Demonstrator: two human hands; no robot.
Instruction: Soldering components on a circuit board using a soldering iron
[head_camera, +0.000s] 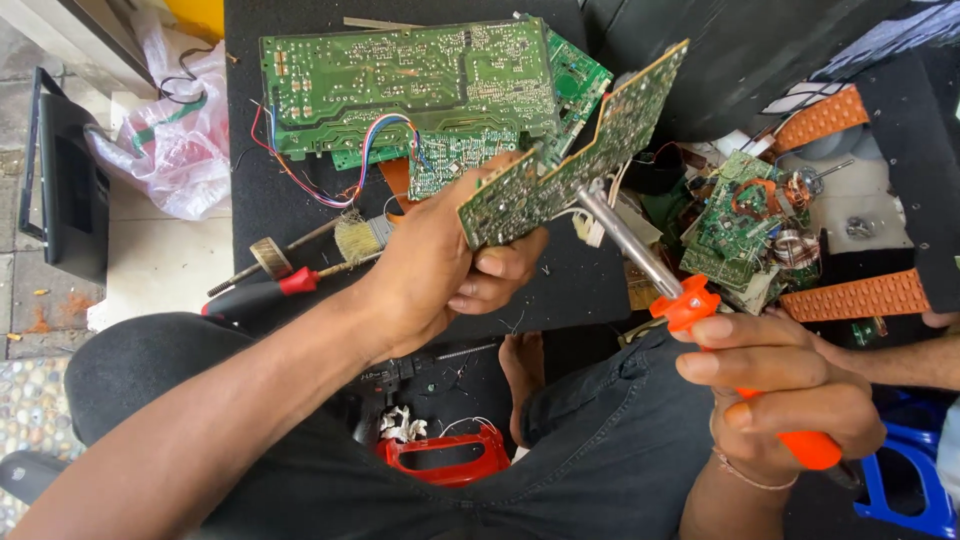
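Board (570, 150) held tilted at centre frame, left hand (440, 265) clamped on its lower edge | right hand (775, 385) gripping iron (690, 300), tip under board at 5 o'clock | board likely light, stiff, fragile; best held by edges | boards (400, 80) at 11 o'clock

- The left arm runs bare from the lower left up toward the middle, forearm long and nearly straight.
- The left hand (440, 262) is raised, back of the hand toward the camera, thumb on top and 3 fingers (500, 268) curled under in a pinching hold.
- The right forearm rises from the bottom edge, a thin bracelet at the wrist.
- The right hand (775, 385) is closed in a fist-like hold, knuckles leftward.
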